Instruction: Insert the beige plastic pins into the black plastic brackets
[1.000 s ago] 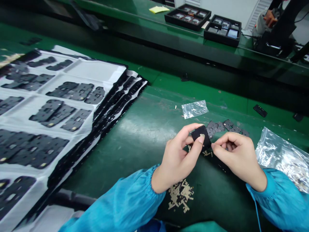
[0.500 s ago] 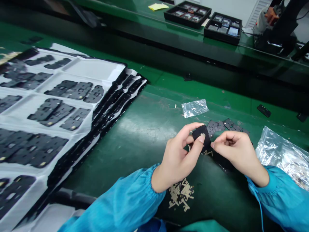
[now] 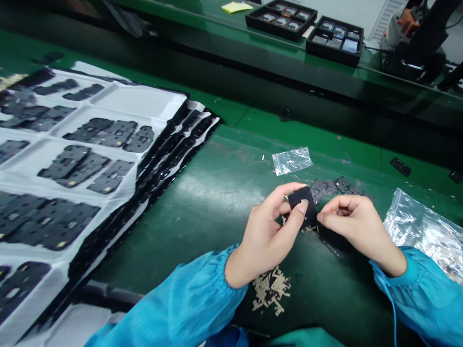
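My left hand pinches a small black die-cut pad between thumb and fingers, above the green mat. My right hand sits just to its right, thumb and forefinger closed at the pad's lower right edge. Anything thin between those fingertips is too small to see. Just beyond the pad lie several flat black die-cut sheets, partly hidden by my hands. Beige scraps lie in a heap below my left wrist, and a few more sit beneath the pad.
Stacked white trays hold black parts at the left. Clear plastic bags lie on the mat and at the right. On the far shelf are black trays and a yellow note. A co-worker's hand shows top right.
The whole view has drifted slightly as my head turned left. My right hand has risen a little, while both hands stay at the pad.
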Demonstrator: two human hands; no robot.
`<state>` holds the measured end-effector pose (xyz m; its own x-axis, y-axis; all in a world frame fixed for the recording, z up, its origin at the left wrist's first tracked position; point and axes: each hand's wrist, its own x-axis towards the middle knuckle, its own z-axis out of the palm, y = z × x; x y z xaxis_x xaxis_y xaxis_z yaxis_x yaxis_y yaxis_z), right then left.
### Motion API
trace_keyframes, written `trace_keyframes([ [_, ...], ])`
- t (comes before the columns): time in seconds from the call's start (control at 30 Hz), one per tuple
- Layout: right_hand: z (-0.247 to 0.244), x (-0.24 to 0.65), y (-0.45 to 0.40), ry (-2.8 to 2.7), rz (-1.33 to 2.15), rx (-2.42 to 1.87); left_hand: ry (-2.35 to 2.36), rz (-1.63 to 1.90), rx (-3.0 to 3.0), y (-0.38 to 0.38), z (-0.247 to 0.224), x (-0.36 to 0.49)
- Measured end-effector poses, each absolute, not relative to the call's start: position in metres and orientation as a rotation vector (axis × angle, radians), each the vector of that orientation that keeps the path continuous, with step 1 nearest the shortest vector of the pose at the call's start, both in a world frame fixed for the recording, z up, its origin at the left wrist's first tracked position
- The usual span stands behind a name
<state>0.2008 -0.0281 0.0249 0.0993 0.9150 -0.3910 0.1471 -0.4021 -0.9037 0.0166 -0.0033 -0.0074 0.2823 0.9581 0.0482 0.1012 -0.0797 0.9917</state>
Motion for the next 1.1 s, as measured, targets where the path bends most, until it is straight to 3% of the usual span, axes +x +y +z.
trace_keyframes([
  [0.93,0.029,0.205,-0.024,-1.014,1.293,-1.62,0.933,0.934,1.104,0.009,0.007,0.017],
  [1.1,0.032,0.207,-0.024,-1.061,1.452,-1.54,0.948,0.923,1.116,0.01,0.01,0.015],
])
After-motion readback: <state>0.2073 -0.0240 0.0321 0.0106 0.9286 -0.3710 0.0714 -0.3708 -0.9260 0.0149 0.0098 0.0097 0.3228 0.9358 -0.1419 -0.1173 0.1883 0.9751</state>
